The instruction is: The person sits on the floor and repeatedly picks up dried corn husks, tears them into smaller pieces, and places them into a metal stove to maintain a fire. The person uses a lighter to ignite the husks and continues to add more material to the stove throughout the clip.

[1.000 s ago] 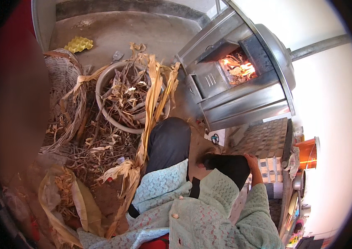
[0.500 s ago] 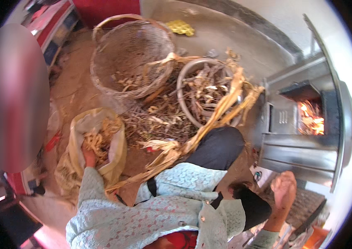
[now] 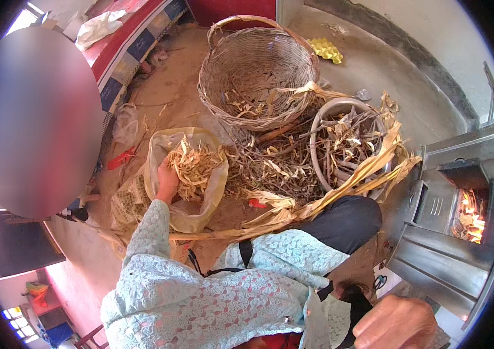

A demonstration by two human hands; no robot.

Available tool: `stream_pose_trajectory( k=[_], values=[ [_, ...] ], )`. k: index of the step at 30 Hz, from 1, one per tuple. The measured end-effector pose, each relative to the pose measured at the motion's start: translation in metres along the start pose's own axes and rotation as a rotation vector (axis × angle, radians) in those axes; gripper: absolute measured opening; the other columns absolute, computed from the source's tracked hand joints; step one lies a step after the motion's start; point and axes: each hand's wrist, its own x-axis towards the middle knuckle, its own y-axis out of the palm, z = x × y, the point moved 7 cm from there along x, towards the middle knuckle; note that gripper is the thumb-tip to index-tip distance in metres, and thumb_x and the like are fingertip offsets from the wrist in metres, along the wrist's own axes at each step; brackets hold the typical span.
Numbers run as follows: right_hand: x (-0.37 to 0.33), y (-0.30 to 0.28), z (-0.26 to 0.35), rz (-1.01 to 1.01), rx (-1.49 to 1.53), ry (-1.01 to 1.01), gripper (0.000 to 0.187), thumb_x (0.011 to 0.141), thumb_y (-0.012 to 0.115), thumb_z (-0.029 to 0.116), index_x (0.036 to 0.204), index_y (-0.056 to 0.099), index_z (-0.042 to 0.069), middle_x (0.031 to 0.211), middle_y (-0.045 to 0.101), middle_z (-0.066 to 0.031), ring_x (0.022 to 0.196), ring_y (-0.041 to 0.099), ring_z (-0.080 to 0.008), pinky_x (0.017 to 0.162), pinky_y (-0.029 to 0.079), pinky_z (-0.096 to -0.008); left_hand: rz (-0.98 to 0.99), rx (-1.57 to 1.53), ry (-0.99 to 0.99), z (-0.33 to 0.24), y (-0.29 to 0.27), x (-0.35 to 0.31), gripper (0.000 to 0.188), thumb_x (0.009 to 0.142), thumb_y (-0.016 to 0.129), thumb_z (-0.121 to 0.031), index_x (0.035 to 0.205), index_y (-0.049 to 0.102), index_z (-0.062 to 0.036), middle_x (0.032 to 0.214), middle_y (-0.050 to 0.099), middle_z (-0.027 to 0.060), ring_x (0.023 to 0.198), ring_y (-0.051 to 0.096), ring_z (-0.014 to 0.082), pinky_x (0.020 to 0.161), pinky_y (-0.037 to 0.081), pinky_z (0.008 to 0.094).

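My left hand (image 3: 167,181) reaches into a pale yellow sack (image 3: 205,216) and is closed around a bunch of dry shavings (image 3: 191,166), curled and tan. The bunch rises to the sack's rim, and hides part of my fingers. At the lower right my right hand (image 3: 398,323) is curled into a fist, with nothing showing in it. Beyond that fist stands a metal stove (image 3: 445,262) with its firebox door raised. Flames (image 3: 471,218) burn inside the opening.
A wicker basket (image 3: 218,99) with a few dry leaves stands behind the sack. Right of it, a round tub (image 3: 315,157) holds twigs. Twigs (image 3: 282,168) litter the floor between them. Long dry corn stalks (image 3: 317,205) lie across by my knee. A blurred person (image 3: 34,122) is at the left.
The view has turned, so the scene sits farther right. My left hand has drawn a bunch of shavings up inside the sack. My right fist is lower and nearer to me.
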Motion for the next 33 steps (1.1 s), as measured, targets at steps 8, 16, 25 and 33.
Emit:
stream_pose_trajectory(
  k=[8, 16, 25, 33],
  values=[
    [-0.005, 0.006, 0.013, -0.019, 0.024, -0.042, 0.024, 0.085, 0.062, 0.023, 0.091, 0.061, 0.0, 0.051, 0.043, -0.0017, 0.037, 0.037, -0.0126, 0.036, 0.022, -0.028, 0.202, -0.553, 0.045, -0.05, 0.037, -0.022, 0.032, 0.084, 0.055, 0.004, 0.115, 0.054, -0.0012, 0.103, 0.062, 0.0095, 0.086, 0.063, 0.0173, 0.072, 0.056, 0.0309],
    [-0.019, 0.016, 0.029, 0.046, 0.073, -0.088, 0.02, 0.082, 0.064, 0.02, 0.082, 0.061, 0.001, 0.054, 0.046, -0.0049, 0.038, 0.039, -0.0145, 0.036, 0.024, -0.029, 0.393, -0.697, -0.007, -0.115, 0.077, -0.044, 0.028, 0.089, 0.052, -0.01, 0.116, 0.051, -0.001, 0.104, 0.062, 0.0103, 0.086, 0.064, 0.0185, 0.071, 0.057, 0.0331],
    [-0.045, 0.027, 0.053, -0.027, -0.007, -0.155, 0.02, 0.08, 0.065, 0.02, 0.073, 0.062, 0.001, 0.057, 0.049, -0.0053, 0.039, 0.04, -0.0143, 0.035, 0.024, -0.0279, 0.639, -0.805, 0.031, -0.166, 0.121, -0.063, 0.039, 0.086, 0.054, -0.01, 0.124, 0.044, -0.0008, 0.112, 0.058, 0.0114, 0.096, 0.061, 0.0209, 0.081, 0.054, 0.0354],
    [-0.072, 0.033, 0.076, -0.182, -0.15, -0.155, 0.018, 0.081, 0.066, 0.019, 0.077, 0.063, 0.002, 0.062, 0.052, -0.0095, 0.041, 0.042, -0.0144, 0.035, 0.026, -0.0268, 0.846, -0.788, 0.02, -0.233, 0.179, -0.096, 0.046, 0.084, 0.058, -0.008, 0.126, 0.042, -0.0002, 0.119, 0.055, 0.0114, 0.101, 0.058, 0.021, 0.086, 0.052, 0.0363]
  ],
)
